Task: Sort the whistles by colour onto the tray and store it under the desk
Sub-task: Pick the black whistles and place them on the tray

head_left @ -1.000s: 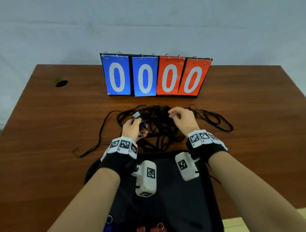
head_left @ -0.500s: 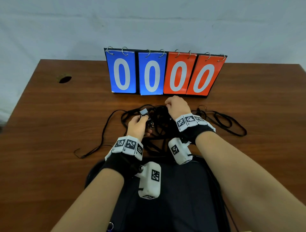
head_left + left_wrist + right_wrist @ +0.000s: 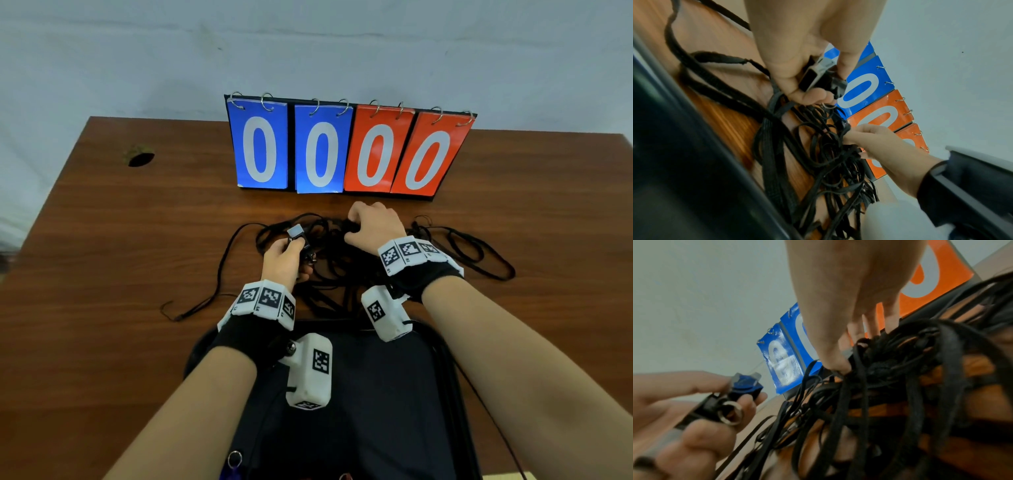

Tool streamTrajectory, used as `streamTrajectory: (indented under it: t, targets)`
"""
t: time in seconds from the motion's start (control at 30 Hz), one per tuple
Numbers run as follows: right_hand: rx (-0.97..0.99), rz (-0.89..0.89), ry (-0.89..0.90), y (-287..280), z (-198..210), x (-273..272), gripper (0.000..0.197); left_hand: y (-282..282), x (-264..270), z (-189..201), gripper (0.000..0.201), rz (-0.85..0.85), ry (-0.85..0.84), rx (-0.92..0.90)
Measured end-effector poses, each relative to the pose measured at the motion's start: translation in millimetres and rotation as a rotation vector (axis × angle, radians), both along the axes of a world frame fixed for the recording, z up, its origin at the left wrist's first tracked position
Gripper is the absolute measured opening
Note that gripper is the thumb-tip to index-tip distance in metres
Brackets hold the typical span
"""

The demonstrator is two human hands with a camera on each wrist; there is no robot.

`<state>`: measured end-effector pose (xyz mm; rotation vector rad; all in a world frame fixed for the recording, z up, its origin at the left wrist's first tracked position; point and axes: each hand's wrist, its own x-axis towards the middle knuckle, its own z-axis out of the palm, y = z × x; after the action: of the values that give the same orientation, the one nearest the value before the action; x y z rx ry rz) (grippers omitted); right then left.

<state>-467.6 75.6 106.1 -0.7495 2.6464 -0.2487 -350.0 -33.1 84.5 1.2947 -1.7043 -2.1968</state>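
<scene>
My left hand grips a dark whistle with a grey mouthpiece and a metal ring, just above the desk. In the left wrist view the whistle sits between thumb and fingers. A tangle of black lanyards lies on the wooden desk in front of the scoreboard. My right hand pinches into the far part of that tangle; its fingertips press among the cords. The black tray lies under my forearms at the near edge, with a purple whistle barely showing.
A flip scoreboard with two blue and two orange zero cards stands at the back of the desk. A cable hole is at the far left. Loose lanyard loops spread to the right and a strand trails left.
My right hand has moved forward and to the left into the lanyard tangle and closed on the cords. My left hand has kept its hold on the whistle.
</scene>
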Motion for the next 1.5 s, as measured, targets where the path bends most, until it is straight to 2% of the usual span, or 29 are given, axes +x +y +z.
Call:
streamTrajectory:
  t: [0.1, 0.23, 0.37, 0.57, 0.73, 0.83, 0.9, 0.97, 1.03, 1.13, 1.23, 1.37, 1.5]
  targets:
    - [-0.15, -0.029, 0.029, 8.4, 0.4, 2.3, 0.02, 1.9, -1.7, 2.5, 0.014, -0.009, -0.002, -0.004]
    - [-0.327, -0.085, -0.165, 19.2, -0.4, 5.6, 0.025, 11.2, -4.7, 6.2, 0.015, -0.039, 0.019, 0.018]
    - [-0.374, -0.122, -0.121, 24.1, 3.5, 12.6, 0.029, 18.6, -6.7, 13.0, 0.013, -0.079, 0.049, 0.039]
    - [-0.644, -0.281, -0.163, 35.9, 12.5, 18.8, 0.032, 28.4, -1.2, 16.5, 0.015, -0.175, 0.098, 0.08]
    - [-0.944, -0.415, -0.326, 40.9, 26.2, 27.5, 0.009, 40.1, 4.5, 22.6, 0.017, -0.272, 0.136, 0.043]
    - [-1.057, -0.477, -0.527, 44.8, 35.1, 36.7, 0.009, 45.1, 9.8, 25.4, 0.014, -0.301, 0.154, -0.044]
    - [-1.046, -0.489, -0.649, 46.9, 38.7, 47.4, 0.02, 49.7, 14.3, 27.2, 0.013, -0.302, 0.156, -0.086]
    - [-0.92, -0.469, -0.659, 50.6, 41.8, 58.9, 0.027, 58.0, 19.6, 29.9, 0.018, -0.316, 0.162, -0.113]
    - [-0.803, -0.456, -0.613, 57.1, 42.9, 70.9, 0.023, 67.8, 25.2, 31.6, 0.023, -0.324, 0.162, -0.099]
    - [-0.777, -0.46, -0.568, 73.5, 40.7, 86.8, 0.012, 82.2, 36.5, 33.5, 0.022, -0.327, 0.155, -0.04]
    - [-0.772, -0.51, -0.63, 95.1, 41.1, 102.3, 0.014, 96.0, 52.8, 34.5, 0.022, -0.395, 0.14, -0.021]
    - [-0.688, -0.55, -0.661, 121.7, 38.7, 121.6, 0.014, 115.7, 74.5, 30.5, 0.019, -0.456, 0.09, -0.086]
    - [-0.733, -0.608, -0.723, 148.3, 34.2, 140.8, 0.011, 134.0, 94.0, 25.0, 0.014, -0.478, 0.071, -0.152]
